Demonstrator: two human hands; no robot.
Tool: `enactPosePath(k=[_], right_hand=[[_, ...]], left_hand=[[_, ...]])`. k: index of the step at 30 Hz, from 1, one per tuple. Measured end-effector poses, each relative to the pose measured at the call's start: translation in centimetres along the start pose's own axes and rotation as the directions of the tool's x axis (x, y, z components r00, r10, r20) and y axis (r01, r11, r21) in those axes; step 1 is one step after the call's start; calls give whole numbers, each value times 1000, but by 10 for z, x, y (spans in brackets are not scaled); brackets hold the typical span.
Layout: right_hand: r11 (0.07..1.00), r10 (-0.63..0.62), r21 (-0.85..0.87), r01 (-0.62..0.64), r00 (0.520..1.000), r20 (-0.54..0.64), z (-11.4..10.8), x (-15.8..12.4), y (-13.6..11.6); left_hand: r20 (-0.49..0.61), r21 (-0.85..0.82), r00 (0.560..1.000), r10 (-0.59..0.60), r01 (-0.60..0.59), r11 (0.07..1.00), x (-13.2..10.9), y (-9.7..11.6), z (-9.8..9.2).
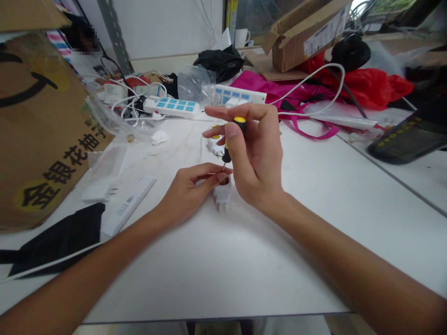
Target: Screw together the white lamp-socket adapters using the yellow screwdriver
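My right hand (260,153) grips a screwdriver (226,151) with a black and yellow handle, its thumb on the handle and some fingers stretched out to the left. The thin metal shaft points down, almost upright. Below it, a white plug (222,193) lies on the table with its prongs toward me; a dark round part shows near its top. My left hand (192,186) is closed at the plug's far end, thumb and fingertips beside the shaft's tip. Exactly where the tip rests is hidden by the fingers. Behind my hands lies another white piece (215,146), partly covered.
Two white power strips (172,107) with blue sockets, tangled cables and plastic bags lie toward the back. A large cardboard box (42,130) stands at left, near a black pouch (63,237) and a long white box (129,207). Pink fabric (256,83) lies at back right.
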State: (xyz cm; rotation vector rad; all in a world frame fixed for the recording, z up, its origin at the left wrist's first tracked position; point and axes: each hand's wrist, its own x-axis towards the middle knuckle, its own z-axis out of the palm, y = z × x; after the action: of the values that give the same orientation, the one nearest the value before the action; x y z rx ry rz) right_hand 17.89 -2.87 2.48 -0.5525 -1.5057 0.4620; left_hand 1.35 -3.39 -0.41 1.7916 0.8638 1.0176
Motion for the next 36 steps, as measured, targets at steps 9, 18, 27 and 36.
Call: enactPosePath(k=[9, 18, 27, 36], right_hand=[[981, -120, -157, 115, 992, -25, -6, -2, 4], [995, -57, -82, 60, 998, 40, -8, 2, -2], [998, -39, -43, 38, 999, -23, -1, 1, 5], [986, -111, -130, 109, 994, -9, -8, 3, 7]], left_hand=[[5, -15, 1000, 20, -20, 1000, -1, -3, 0], [13, -88, 1000, -15, 16, 996, -1, -7, 1], [24, -114, 999, -22, 25, 993, 1, -5, 1], [15, -72, 999, -47, 48, 996, -1, -5, 5]])
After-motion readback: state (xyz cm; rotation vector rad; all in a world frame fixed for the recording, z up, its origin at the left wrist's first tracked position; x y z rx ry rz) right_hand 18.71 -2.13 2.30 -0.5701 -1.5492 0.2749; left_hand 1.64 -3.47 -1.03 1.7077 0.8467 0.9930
